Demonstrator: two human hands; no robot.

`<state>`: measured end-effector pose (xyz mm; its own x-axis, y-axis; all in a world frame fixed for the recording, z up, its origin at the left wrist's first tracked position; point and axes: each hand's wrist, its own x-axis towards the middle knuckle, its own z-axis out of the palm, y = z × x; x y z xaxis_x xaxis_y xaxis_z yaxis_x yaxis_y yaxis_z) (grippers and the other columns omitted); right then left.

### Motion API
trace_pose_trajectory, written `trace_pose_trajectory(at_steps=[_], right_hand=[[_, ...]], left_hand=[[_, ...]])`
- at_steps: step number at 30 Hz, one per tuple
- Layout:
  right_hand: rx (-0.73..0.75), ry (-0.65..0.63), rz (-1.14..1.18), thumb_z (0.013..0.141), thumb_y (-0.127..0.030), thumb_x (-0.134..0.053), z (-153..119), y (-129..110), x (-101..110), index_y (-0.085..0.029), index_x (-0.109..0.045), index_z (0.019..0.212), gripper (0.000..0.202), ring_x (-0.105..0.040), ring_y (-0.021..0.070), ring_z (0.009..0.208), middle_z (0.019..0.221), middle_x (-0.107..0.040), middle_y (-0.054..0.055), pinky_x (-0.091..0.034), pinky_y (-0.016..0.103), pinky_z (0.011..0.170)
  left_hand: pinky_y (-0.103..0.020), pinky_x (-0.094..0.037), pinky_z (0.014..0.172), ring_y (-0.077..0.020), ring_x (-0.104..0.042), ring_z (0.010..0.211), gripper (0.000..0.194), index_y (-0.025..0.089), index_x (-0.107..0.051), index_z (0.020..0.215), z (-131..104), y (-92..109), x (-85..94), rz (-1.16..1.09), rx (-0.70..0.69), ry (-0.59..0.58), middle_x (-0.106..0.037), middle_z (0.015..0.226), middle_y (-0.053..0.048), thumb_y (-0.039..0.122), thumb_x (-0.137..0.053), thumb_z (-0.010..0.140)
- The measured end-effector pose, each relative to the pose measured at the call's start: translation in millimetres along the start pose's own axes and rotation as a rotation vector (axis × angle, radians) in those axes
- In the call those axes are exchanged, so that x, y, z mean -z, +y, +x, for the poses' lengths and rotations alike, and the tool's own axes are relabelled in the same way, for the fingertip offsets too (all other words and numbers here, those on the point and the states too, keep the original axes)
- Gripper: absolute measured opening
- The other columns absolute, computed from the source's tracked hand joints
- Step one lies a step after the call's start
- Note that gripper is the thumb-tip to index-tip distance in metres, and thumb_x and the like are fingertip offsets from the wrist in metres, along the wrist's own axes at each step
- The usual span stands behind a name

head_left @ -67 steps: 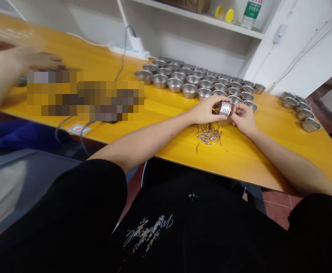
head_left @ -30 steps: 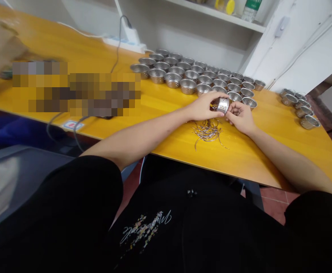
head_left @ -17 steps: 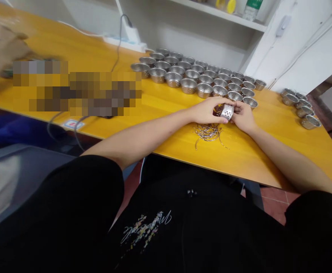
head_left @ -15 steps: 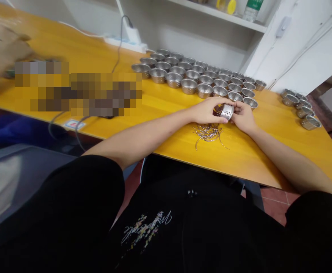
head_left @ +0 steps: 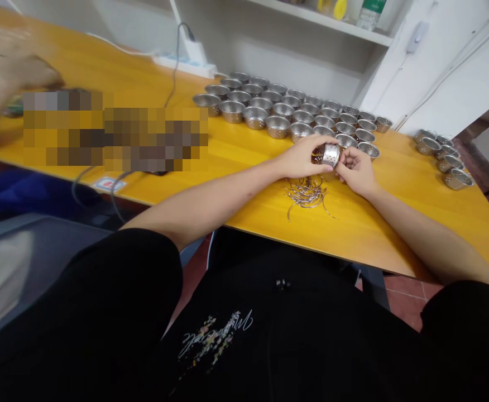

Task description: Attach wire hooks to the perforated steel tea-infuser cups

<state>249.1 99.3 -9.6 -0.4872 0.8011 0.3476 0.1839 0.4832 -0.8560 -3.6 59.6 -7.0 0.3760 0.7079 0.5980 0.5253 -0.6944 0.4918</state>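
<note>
My left hand holds a perforated metal cup on its side between thumb and fingers, above the yellow table. Close against the cup's right end is my right hand, its fingers curled in a pinch; what they hold, if anything, is too small to tell. Just below the cup lies a loose pile of thin curved metal wires. Behind my hands stand several rows of similar metal cups, upright.
More cups stand at the table's right end. A white power strip with a cable lies at the back. Another person's hand, blurred, reaches in at the far left, near a pixelated area.
The cup in my left hand has shifted slightly left and turned. My right fingers have come a little away from its end. The other person's hand has moved right.
</note>
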Motion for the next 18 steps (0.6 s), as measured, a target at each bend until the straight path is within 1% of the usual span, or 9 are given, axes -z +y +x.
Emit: trace_pose_trajectory(at_steps=[3, 6, 8, 11, 15, 16, 18], right_hand=[[-0.029, 0.044, 0.013, 0.089, -0.041, -0.095, 3.7, 3.9, 1.1, -0.028, -0.064, 0.089, 0.034, -0.060, 0.0169, 0.054, 0.067, -0.070, -0.001, -0.049, 0.031, 0.049], [-0.018, 0.027, 0.017, 0.085, -0.040, -0.097, 5.0, 5.0, 1.3, -0.028, -0.066, 0.089, 0.034, -0.062, 0.0177, 0.055, 0.070, -0.072, 0.000, -0.051, 0.033, 0.050], [-0.008, 0.011, 0.014, 0.084, -0.040, -0.099, 4.6, 4.6, 1.3, -0.028, -0.066, 0.089, 0.035, -0.061, 0.0174, 0.055, 0.070, -0.072, -0.001, -0.050, 0.033, 0.050], [-0.019, 0.018, 0.000, 0.083, -0.039, -0.098, 5.5, 4.8, 2.1, -0.028, -0.065, 0.088, 0.035, -0.060, 0.0166, 0.054, 0.069, -0.071, -0.001, -0.048, 0.033, 0.050], [-0.027, 0.098, -0.006, 0.084, -0.038, -0.093, 7.7, 5.9, 2.8, -0.029, -0.059, 0.084, 0.036, -0.057, 0.0150, 0.051, 0.063, -0.066, -0.003, -0.046, 0.030, 0.048], [-0.022, 0.095, -0.005, 0.084, -0.039, -0.093, 7.2, 5.2, 2.5, -0.029, -0.058, 0.084, 0.036, -0.056, 0.0145, 0.050, 0.063, -0.066, -0.003, -0.045, 0.030, 0.048], [-0.007, 0.047, 0.002, 0.083, -0.041, -0.094, 4.6, 2.3, 1.4, -0.029, -0.059, 0.085, 0.038, -0.057, 0.0139, 0.050, 0.064, -0.068, -0.003, -0.046, 0.029, 0.048]], left_hand=[[-0.061, -0.052, 0.132, -0.0410, -0.071, 0.147, 0.077, 0.030, -0.070, 0.162, -1.1, 5.2, 0.0, -0.056, -0.029, -0.021, -0.076, 0.160, -0.012, 0.048, -0.086, 0.088], [-0.061, -0.052, 0.133, -0.0402, -0.072, 0.148, 0.077, 0.032, -0.070, 0.162, -1.9, 13.8, -4.0, -0.082, -0.074, -0.084, -0.076, 0.162, -0.012, 0.049, -0.086, 0.088], [-0.061, -0.052, 0.133, -0.0399, -0.072, 0.148, 0.077, 0.032, -0.070, 0.162, -1.9, 18.5, -7.0, -0.074, -0.079, -0.096, -0.076, 0.161, -0.012, 0.049, -0.085, 0.089], [-0.062, -0.052, 0.133, -0.0404, -0.072, 0.147, 0.078, 0.031, -0.070, 0.162, -0.9, 19.6, -8.4, -0.057, -0.054, -0.085, -0.077, 0.161, -0.013, 0.050, -0.086, 0.089], [-0.062, -0.051, 0.133, -0.0424, -0.070, 0.148, 0.079, 0.028, -0.069, 0.162, 1.5, 11.7, -4.9, -0.004, 0.004, -0.029, -0.075, 0.161, -0.015, 0.050, -0.085, 0.088], [-0.063, -0.050, 0.133, -0.0428, -0.070, 0.148, 0.079, 0.027, -0.069, 0.162, 2.0, 9.5, -4.1, 0.016, 0.019, -0.014, -0.075, 0.161, -0.015, 0.049, -0.084, 0.088], [-0.064, -0.049, 0.134, -0.0435, -0.069, 0.149, 0.078, 0.027, -0.068, 0.162, 2.4, 6.4, -3.4, 0.049, 0.044, 0.004, -0.074, 0.159, -0.015, 0.047, -0.084, 0.087]])
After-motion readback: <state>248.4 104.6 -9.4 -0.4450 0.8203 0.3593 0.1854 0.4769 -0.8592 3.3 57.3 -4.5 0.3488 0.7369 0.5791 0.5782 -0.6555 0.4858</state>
